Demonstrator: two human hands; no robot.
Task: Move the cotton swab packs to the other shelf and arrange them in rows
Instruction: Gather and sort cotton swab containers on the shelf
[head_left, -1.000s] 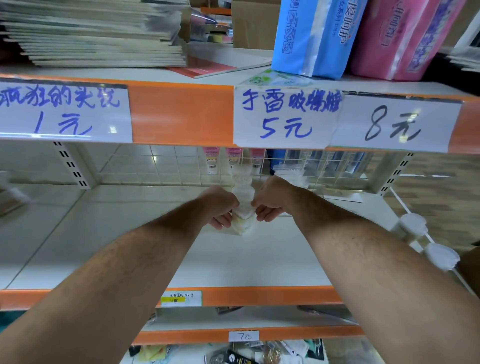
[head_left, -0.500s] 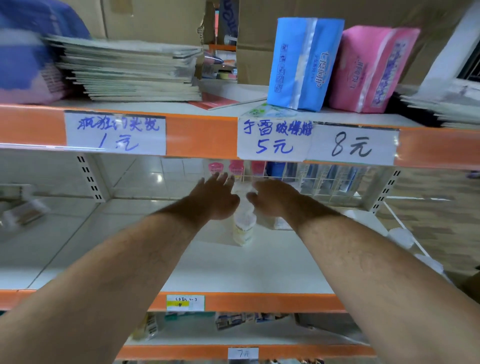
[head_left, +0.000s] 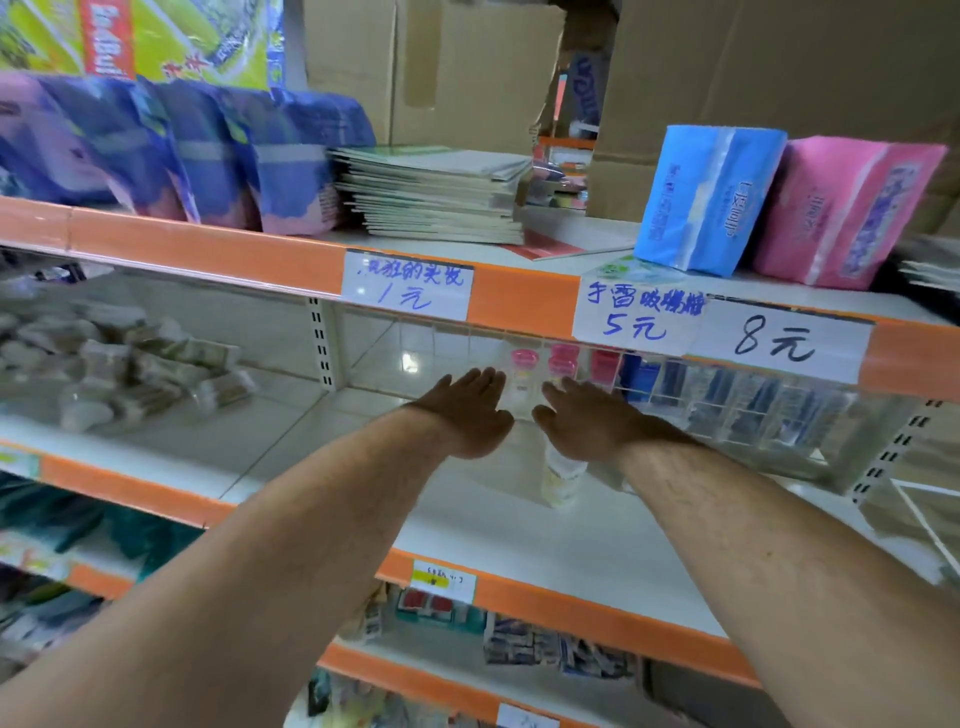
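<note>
A pale round cotton swab pack (head_left: 562, 478) stands upright on the white shelf (head_left: 519, 540) at centre right. Just behind and above it hover my left hand (head_left: 470, 413) and my right hand (head_left: 582, 415), palms down with fingers straight, holding nothing and flanking the pack's top. A loose heap of several cotton swab packs (head_left: 124, 364) lies on the neighbouring shelf to the left, blurred.
A wire grid with pink-capped bottles (head_left: 522, 364) and blue items backs the shelf. Overhead, an orange shelf edge (head_left: 519, 296) carries price labels. On top sit stacked booklets (head_left: 431, 197), blue (head_left: 706, 197) and pink (head_left: 841, 208) tissue packs, cardboard boxes.
Both hands let go of the standing pack and opened, fingers now straight above it. My view swung up and left, bringing the left-hand heap of packs into sight.
</note>
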